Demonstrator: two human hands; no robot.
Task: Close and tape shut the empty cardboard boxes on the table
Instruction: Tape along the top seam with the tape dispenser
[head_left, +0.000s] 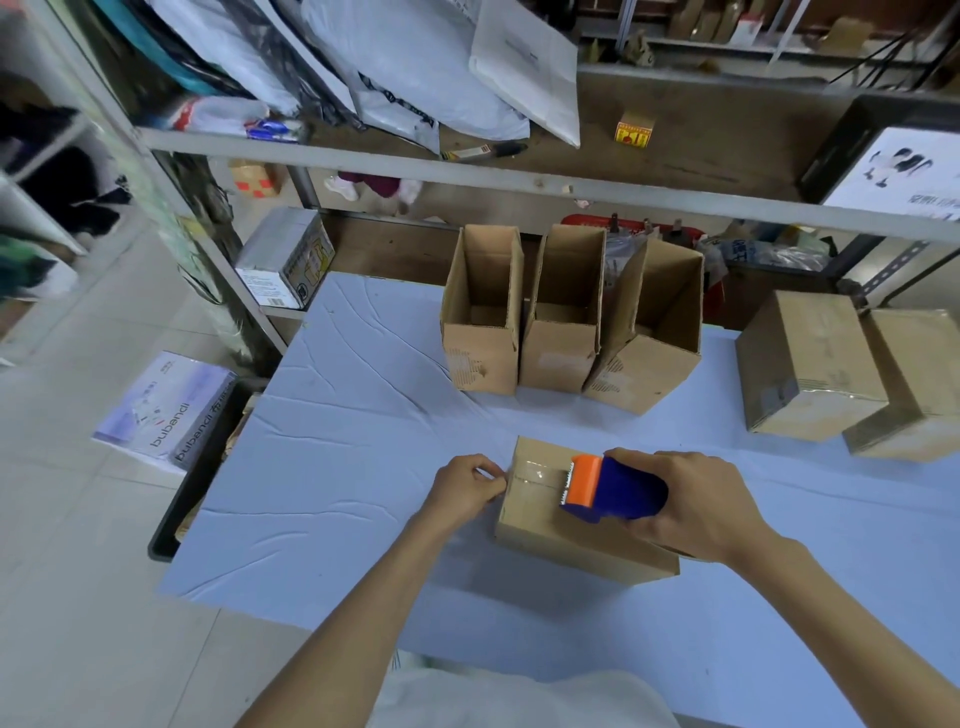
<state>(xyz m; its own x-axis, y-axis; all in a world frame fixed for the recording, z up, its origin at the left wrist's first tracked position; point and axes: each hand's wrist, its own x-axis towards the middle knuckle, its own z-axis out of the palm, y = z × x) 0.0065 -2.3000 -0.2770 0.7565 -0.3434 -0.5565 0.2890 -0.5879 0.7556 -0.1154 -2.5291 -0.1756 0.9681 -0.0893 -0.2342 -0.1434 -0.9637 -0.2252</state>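
Blue-orange tape dispenser (613, 488); brown boxes (566, 317)

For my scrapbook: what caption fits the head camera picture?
Right hand holds a dispenser on a box, left hand pinches tape; three open boxes behind.

head cam | worn high | looks forward-down | table (363, 415) near

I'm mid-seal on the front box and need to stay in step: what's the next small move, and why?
Probably draw the tape dispenser rightward along the top of the box. The clear tape covers only the top's left part. The left hand pinches the tape's end at the left edge, and the right hand grips the dispenser.
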